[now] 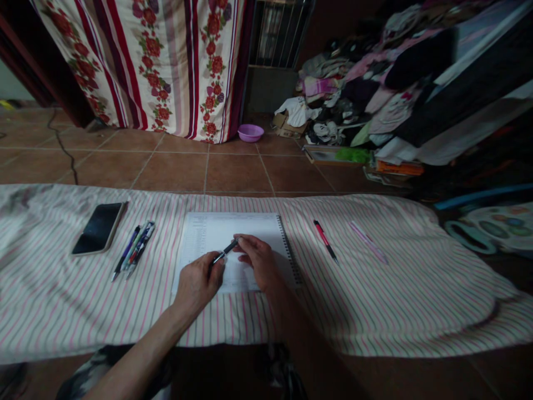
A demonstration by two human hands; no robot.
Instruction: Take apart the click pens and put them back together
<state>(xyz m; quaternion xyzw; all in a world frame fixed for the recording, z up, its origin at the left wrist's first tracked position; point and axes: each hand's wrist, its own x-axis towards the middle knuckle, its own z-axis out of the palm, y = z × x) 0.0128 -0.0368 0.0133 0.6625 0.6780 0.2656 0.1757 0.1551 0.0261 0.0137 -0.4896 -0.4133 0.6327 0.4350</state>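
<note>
Between both hands, a dark pen (225,251) is held at a slant above a spiral notebook (245,222). My left hand (197,280) is closed round the pen's lower-left end. At the upper-right end, the fingertips of my right hand (259,258) pinch the pen. The notebook page looks mostly white, with faint print along its left side; my hands hide part of it. To the right of the notebook lie a red and black pen (325,241) and a pink pen (368,242). Several pens (134,250) lie bunched together on the left.
A phone (100,228) rests at the left on the striped cloth (333,311) covering the surface. Beyond it are a tiled floor (175,166), a purple basin (250,132) and a floral curtain (175,66). Clothes (358,83) are heaped at the back right.
</note>
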